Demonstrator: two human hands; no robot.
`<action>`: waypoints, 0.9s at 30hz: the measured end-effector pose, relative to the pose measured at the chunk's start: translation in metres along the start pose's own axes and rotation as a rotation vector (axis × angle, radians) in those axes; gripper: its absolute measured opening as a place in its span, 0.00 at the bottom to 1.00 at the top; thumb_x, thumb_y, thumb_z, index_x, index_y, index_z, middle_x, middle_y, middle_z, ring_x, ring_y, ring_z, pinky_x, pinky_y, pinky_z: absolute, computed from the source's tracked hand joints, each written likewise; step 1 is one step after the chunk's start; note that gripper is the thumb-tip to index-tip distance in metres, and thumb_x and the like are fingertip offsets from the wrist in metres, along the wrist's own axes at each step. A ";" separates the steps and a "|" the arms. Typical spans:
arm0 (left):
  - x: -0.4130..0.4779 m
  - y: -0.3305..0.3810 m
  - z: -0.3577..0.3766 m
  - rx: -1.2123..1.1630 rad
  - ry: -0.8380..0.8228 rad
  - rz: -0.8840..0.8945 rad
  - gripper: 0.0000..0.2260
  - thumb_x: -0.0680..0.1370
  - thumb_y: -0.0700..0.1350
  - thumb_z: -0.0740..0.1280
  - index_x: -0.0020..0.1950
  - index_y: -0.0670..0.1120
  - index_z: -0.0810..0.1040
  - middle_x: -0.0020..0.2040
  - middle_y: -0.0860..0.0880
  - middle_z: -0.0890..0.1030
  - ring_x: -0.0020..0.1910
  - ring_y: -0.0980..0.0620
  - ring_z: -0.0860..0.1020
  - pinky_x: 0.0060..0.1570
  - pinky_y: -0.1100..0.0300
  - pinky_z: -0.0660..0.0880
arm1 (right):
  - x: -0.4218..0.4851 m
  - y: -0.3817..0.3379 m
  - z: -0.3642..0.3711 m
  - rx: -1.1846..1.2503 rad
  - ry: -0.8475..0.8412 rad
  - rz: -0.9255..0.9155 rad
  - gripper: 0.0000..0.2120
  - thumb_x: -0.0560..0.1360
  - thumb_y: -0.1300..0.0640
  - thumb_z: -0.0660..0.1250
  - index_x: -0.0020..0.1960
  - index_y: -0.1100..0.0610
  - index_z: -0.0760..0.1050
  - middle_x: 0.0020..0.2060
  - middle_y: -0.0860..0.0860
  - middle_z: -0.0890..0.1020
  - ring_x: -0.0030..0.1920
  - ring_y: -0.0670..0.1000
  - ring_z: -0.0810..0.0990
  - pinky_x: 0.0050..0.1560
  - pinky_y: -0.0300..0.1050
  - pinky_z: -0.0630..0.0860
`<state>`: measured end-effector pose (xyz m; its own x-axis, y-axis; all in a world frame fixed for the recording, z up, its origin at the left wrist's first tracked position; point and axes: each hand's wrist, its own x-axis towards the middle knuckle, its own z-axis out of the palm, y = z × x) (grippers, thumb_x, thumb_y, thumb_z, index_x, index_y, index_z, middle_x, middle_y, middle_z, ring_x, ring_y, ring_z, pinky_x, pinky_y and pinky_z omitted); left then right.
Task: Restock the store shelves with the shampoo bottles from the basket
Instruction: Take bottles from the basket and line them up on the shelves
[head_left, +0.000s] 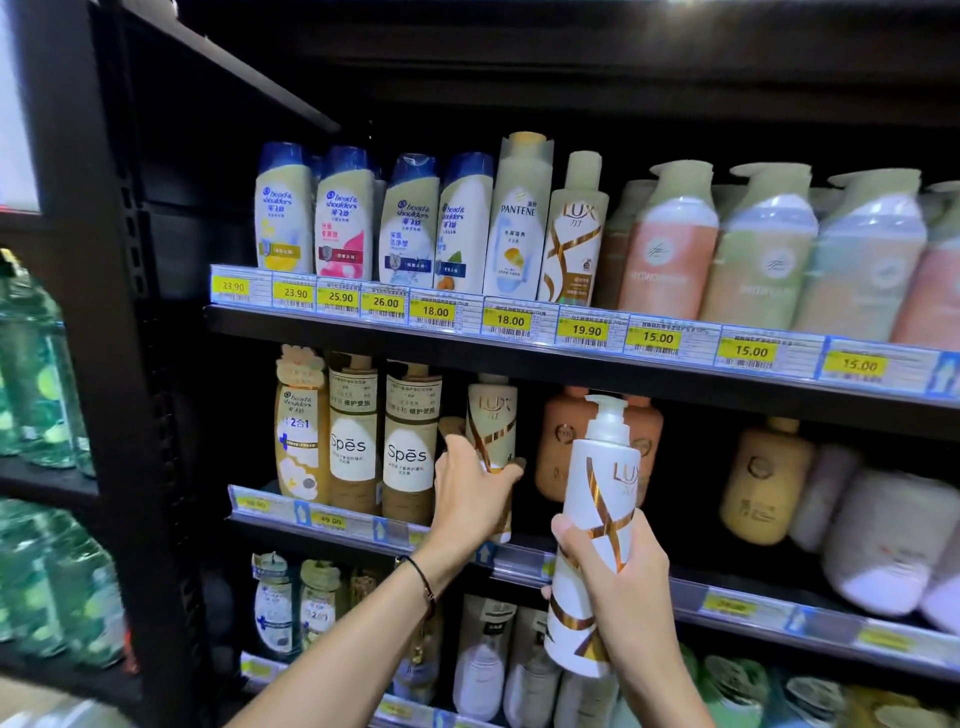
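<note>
Both of my hands are full. My left hand (470, 499) curls around the gold-striped Lux bottle (492, 426), which stands at the front edge of the middle shelf (769, 616), just beside the Spes bottles (410, 447). My right hand (621, 582) clasps the white pump bottle (597, 499) upright, in front of that edge.

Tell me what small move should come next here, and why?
Probably the left hand, which grips the shelved LUX bottle, should push it back a little. The right hand holds a matching white pump bottle in the air before the middle shelf, and the gap beside the orange bottle looks narrow for it.
</note>
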<state>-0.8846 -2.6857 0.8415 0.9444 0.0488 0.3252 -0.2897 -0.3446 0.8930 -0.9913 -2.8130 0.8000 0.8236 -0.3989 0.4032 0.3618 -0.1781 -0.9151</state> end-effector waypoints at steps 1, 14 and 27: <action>0.001 -0.002 0.000 -0.003 -0.001 0.004 0.19 0.73 0.49 0.76 0.48 0.44 0.66 0.48 0.44 0.78 0.52 0.43 0.79 0.53 0.43 0.78 | 0.001 0.000 0.000 0.002 -0.001 0.001 0.19 0.65 0.37 0.77 0.50 0.43 0.77 0.43 0.56 0.85 0.44 0.63 0.85 0.48 0.65 0.82; -0.021 -0.035 0.017 0.254 0.126 0.303 0.33 0.77 0.55 0.71 0.73 0.43 0.58 0.63 0.43 0.71 0.62 0.44 0.72 0.61 0.48 0.75 | 0.001 0.009 0.005 0.030 0.015 -0.029 0.22 0.66 0.38 0.78 0.53 0.48 0.77 0.43 0.54 0.84 0.44 0.62 0.85 0.45 0.64 0.83; -0.025 -0.047 0.014 0.488 0.401 0.404 0.34 0.75 0.58 0.72 0.72 0.40 0.65 0.61 0.44 0.71 0.59 0.45 0.73 0.57 0.50 0.77 | 0.002 0.004 0.012 0.073 0.026 -0.005 0.21 0.65 0.39 0.78 0.50 0.49 0.76 0.41 0.56 0.84 0.43 0.65 0.85 0.44 0.66 0.83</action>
<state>-0.8924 -2.6843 0.7871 0.6227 0.1360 0.7706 -0.4117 -0.7806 0.4704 -0.9828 -2.8038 0.7967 0.8104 -0.4218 0.4067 0.3975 -0.1141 -0.9105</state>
